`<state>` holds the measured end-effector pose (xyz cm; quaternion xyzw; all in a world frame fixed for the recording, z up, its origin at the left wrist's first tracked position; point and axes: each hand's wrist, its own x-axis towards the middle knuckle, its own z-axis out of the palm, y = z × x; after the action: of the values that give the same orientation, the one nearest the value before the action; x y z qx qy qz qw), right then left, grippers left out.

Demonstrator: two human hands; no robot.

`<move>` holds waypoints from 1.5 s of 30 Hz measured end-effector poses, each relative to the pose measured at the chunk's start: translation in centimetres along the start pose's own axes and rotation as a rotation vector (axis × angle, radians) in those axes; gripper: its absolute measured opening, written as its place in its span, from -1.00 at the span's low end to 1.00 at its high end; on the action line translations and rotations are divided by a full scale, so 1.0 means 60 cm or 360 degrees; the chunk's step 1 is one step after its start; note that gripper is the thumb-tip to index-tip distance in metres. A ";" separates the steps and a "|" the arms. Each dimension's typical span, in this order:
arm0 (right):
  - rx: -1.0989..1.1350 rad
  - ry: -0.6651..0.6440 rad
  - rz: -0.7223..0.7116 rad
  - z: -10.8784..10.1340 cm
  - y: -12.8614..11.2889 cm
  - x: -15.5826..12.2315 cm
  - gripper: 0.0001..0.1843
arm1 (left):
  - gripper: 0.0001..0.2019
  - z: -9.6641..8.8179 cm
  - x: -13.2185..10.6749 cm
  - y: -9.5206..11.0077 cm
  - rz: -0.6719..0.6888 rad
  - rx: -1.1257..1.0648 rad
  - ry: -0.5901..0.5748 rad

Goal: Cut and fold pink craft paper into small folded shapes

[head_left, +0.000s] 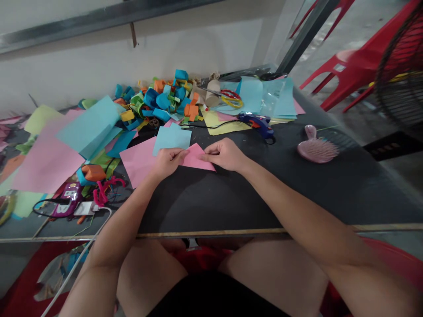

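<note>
A folded piece of pink paper, roughly triangular, is held between my two hands just above the dark table. My left hand pinches its left corner between thumb and fingers. On the other side, my right hand grips the upper right edge with thumb and fingertips. Beyond my left hand lies a light blue paper sheet, partly over a larger pink sheet.
Behind the hands is a heap of coloured paper pieces. Scissors, a blue glue gun and a pink hairbrush lie rightward. A purple power strip with a white cable sits at left. A fan stands far right.
</note>
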<state>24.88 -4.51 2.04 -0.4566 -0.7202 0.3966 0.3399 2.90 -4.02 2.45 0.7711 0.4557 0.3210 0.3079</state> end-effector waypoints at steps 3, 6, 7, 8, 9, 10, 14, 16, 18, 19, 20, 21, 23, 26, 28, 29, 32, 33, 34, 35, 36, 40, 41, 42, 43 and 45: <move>-0.0004 -0.0070 0.0059 -0.008 0.001 0.001 -0.59 | -0.47 -0.004 0.003 -0.006 -0.0022 0.0007 0.0044; -0.0040 -0.0220 0.0149 -0.016 0.003 0.003 -0.65 | -0.46 -0.009 0.007 -0.008 -0.0037 -0.0004 0.0130; -0.0046 -0.0248 0.0161 -0.018 0.004 0.004 -0.66 | -0.46 -0.011 0.008 -0.008 -0.0037 -0.0004 0.0141; -0.0030 -0.0260 0.0164 -0.019 0.004 0.004 -0.67 | -0.45 -0.013 0.009 -0.007 -0.0035 -0.0003 0.0143; 0.0012 -0.0271 0.0162 -0.020 0.005 0.005 -0.68 | -0.44 -0.014 0.010 -0.007 -0.0034 -0.0003 0.0143; 0.0072 -0.0286 0.0161 -0.020 0.006 0.006 -0.68 | -0.43 -0.015 0.010 -0.006 -0.0036 -0.0002 0.0143; 0.0257 -0.0364 0.0201 -0.019 0.011 0.008 -0.66 | -0.43 -0.014 0.009 -0.006 -0.0127 -0.0033 0.0102; 0.0239 -0.0355 0.0220 -0.020 0.016 0.008 -0.66 | -0.45 -0.013 0.006 -0.008 -0.0199 -0.0063 0.0072; 0.0195 -0.0313 0.0225 -0.021 0.020 0.008 -0.66 | -0.47 -0.013 0.005 -0.010 -0.0230 -0.0058 0.0056; 0.0175 -0.0297 0.0224 -0.023 0.022 0.009 -0.66 | -0.48 -0.013 0.004 -0.010 -0.0222 -0.0036 0.0047; 0.0159 -0.0286 0.0223 -0.024 0.024 0.009 -0.65 | -0.49 -0.014 0.004 -0.010 -0.0205 -0.0008 0.0035; 0.0145 -0.0287 0.0226 -0.025 0.024 0.010 -0.64 | -0.50 -0.014 0.005 -0.010 -0.0186 0.0018 0.0025; 0.0121 -0.0317 0.0253 -0.027 0.024 0.011 -0.62 | -0.51 -0.017 0.007 -0.010 -0.0149 0.0045 0.0015; 0.0081 -0.0380 0.0308 -0.029 0.022 0.011 -0.59 | -0.49 -0.021 0.008 -0.011 -0.0154 0.0017 0.0010; 0.0035 -0.0387 0.0330 -0.030 0.021 0.010 -0.57 | -0.48 -0.023 0.007 -0.011 -0.0162 -0.0024 0.0004; 0.0012 -0.0388 0.0334 -0.030 0.020 0.010 -0.56 | -0.48 -0.024 0.007 -0.010 -0.0165 -0.0042 0.0006; 0.0031 -0.0396 0.0319 -0.029 0.017 0.007 -0.54 | -0.46 -0.025 0.005 -0.006 -0.0172 -0.0104 0.0020; 0.0089 -0.0407 0.0306 -0.029 0.015 0.006 -0.53 | -0.45 -0.025 0.005 -0.005 -0.0176 -0.0131 0.0034; 0.0168 -0.0418 0.0288 -0.029 0.013 0.005 -0.52 | -0.45 -0.026 0.004 -0.004 -0.0189 -0.0165 0.0050; 0.0258 -0.0434 0.0272 -0.029 0.011 0.005 -0.51 | -0.46 -0.026 0.004 -0.003 -0.0220 -0.0207 0.0063; 0.0350 -0.0456 0.0259 -0.029 0.009 0.005 -0.50 | -0.48 -0.026 0.004 -0.003 -0.0271 -0.0258 0.0078; 0.0575 -0.0531 0.0218 -0.031 0.006 0.008 -0.49 | -0.61 -0.027 0.002 0.003 -0.0470 -0.0472 0.0143; 0.0582 -0.0546 0.0213 -0.032 0.007 0.009 -0.49 | -0.60 -0.029 0.001 0.005 -0.0478 -0.0505 0.0151; 0.0577 -0.0561 0.0209 -0.032 0.009 0.009 -0.50 | -0.59 -0.030 0.000 0.008 -0.0473 -0.0526 0.0151; 0.0565 -0.0576 0.0207 -0.033 0.010 0.009 -0.50 | -0.57 -0.032 -0.001 0.010 -0.0461 -0.0539 0.0136; 0.0557 -0.0597 0.0211 -0.033 0.013 0.008 -0.51 | -0.58 -0.036 -0.002 0.010 -0.0426 -0.0559 0.0117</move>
<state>26.73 -3.31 2.31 -0.3555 -0.6596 0.6141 0.2476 1.48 -3.99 4.21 0.6261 0.5018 0.3796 0.4605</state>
